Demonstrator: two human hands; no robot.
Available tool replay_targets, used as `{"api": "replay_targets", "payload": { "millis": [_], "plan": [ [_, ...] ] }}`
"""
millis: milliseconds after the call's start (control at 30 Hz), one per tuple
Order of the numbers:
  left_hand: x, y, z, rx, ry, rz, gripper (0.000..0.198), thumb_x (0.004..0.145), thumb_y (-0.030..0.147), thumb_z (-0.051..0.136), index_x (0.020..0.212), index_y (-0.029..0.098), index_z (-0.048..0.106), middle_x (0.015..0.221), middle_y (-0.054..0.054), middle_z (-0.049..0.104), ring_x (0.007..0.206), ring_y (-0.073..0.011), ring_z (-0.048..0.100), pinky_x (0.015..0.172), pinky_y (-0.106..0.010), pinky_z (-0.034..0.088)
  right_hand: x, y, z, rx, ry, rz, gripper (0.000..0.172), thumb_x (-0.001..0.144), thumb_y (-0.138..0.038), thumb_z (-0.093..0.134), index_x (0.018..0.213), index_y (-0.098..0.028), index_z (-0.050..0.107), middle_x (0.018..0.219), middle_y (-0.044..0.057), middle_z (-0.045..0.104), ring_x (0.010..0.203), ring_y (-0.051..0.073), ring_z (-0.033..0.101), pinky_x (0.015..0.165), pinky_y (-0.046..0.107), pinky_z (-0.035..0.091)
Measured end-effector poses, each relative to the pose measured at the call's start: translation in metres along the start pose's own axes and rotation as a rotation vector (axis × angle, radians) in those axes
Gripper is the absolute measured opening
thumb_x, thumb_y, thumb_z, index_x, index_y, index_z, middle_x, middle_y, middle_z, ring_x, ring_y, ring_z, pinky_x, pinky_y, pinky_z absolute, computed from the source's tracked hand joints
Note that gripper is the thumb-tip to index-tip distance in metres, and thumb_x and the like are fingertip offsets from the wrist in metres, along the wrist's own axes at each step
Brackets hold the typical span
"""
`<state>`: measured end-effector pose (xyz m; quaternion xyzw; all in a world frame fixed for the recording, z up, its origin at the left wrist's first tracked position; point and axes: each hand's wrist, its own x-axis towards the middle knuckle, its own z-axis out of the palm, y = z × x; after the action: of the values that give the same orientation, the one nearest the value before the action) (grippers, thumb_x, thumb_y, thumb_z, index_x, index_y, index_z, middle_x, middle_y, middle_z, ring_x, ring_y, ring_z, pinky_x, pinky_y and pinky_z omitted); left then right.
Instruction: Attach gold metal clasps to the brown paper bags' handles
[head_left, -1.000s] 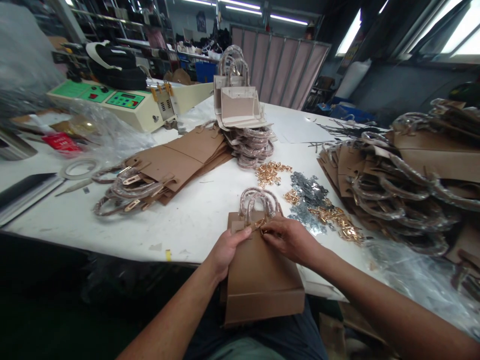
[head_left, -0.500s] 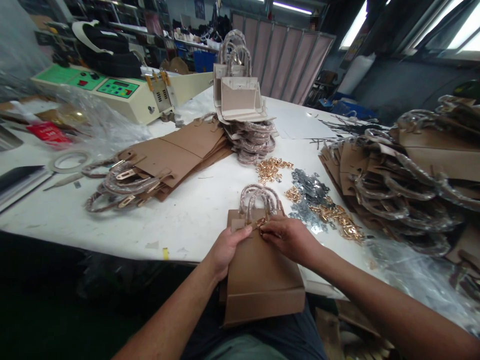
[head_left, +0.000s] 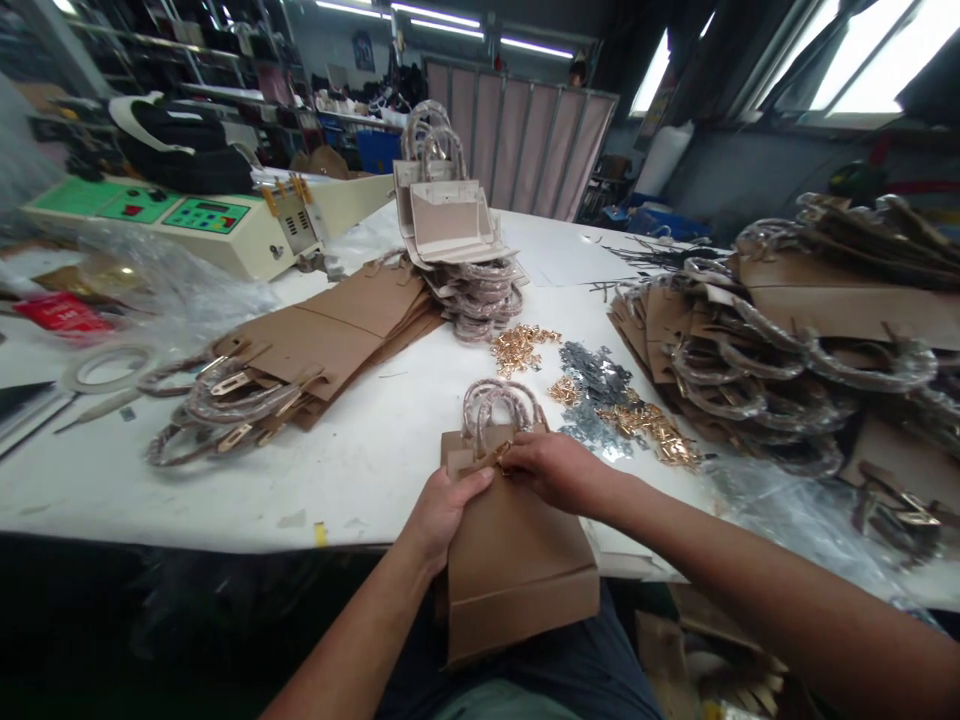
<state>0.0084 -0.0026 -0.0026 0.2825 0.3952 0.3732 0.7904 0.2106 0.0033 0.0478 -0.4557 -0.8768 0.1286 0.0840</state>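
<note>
One fanned L stack (head_left: 330,320) of flat brown pieces lies on the table (head_left: 360,490); if the L arm knocks it, loose layers could slide. LH (head_left: 442,515) grips the bag (head_left: 517,560) at its L edge, thumb in front, other fingers mostly hidden. Bag pos.: centre, above the lap, tilted, w/ its film-wrapped handles (head_left: 471,405) up by the table edge. Caution: the lower end has no visible hand support, so a slack LH grip could let the bag twist or slip. RH (head_left: 555,470) fingers are pinched on a gold fitting (head_left: 501,455) near the bag top; exact contact is partly hidden. Uneven finger pressure could skew the fitting, scratch its finish or mark the panel. Beyond the RH, gold parts (head_left: 517,350) and grey plates (head_left: 592,375) lie loose and close together; a sleeve-level sweep of the R forearm could mix or scatter them. At far R, clear film (head_left: 780,510) could snag the forearm, and the R stack (head_left: 832,285), piled unevenly, could topple if bumped.
</note>
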Motion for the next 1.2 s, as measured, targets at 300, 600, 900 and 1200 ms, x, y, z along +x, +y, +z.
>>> {"api": "replay_targets", "payload": {
  "millis": [300,600,900,1200],
  "plan": [
    [-0.003,0.001,0.001,0.025,-0.010,0.000,0.043,0.072,0.027,0.086,0.110,0.011,0.073,0.098,-0.014,0.081,0.082,-0.0271,0.077,0.079,-0.036,0.060,-0.005,0.001,-0.003,-0.108,0.017,-0.066,0.010,0.092,-0.015,0.061,0.092,-0.020,0.070,0.097,0.005,0.071,0.088,0.019,0.065,0.070,0.027,0.039],
    [-0.001,-0.001,-0.002,0.002,-0.037,0.003,0.042,0.076,0.027,0.083,0.112,0.011,0.072,0.101,-0.015,0.081,0.084,-0.0268,0.077,0.081,-0.036,0.060,-0.004,0.000,0.002,-0.130,0.036,-0.053,0.009,0.091,-0.015,0.061,0.089,-0.020,0.069,0.094,0.004,0.071,0.084,0.019,0.064,0.069,0.027,0.037],
    [0.000,0.002,-0.003,0.035,-0.051,-0.036,0.044,0.075,0.029,0.084,0.114,0.012,0.072,0.103,-0.015,0.081,0.084,-0.0268,0.077,0.079,-0.035,0.060,0.017,0.018,-0.021,0.089,-0.165,-0.148,0.020,0.082,-0.005,0.067,0.088,-0.021,0.076,0.085,0.000,0.074,0.074,0.015,0.062,0.067,0.023,0.040],
    [0.005,0.007,0.000,0.069,-0.008,-0.101,0.050,0.079,0.030,0.081,0.125,0.015,0.068,0.112,-0.014,0.079,0.093,-0.0296,0.077,0.080,-0.035,0.061,0.036,0.040,-0.037,0.213,-0.362,-0.205,0.024,0.081,-0.004,0.069,0.095,-0.022,0.078,0.083,-0.002,0.075,0.069,0.012,0.060,0.064,0.021,0.040]
  ]
}}
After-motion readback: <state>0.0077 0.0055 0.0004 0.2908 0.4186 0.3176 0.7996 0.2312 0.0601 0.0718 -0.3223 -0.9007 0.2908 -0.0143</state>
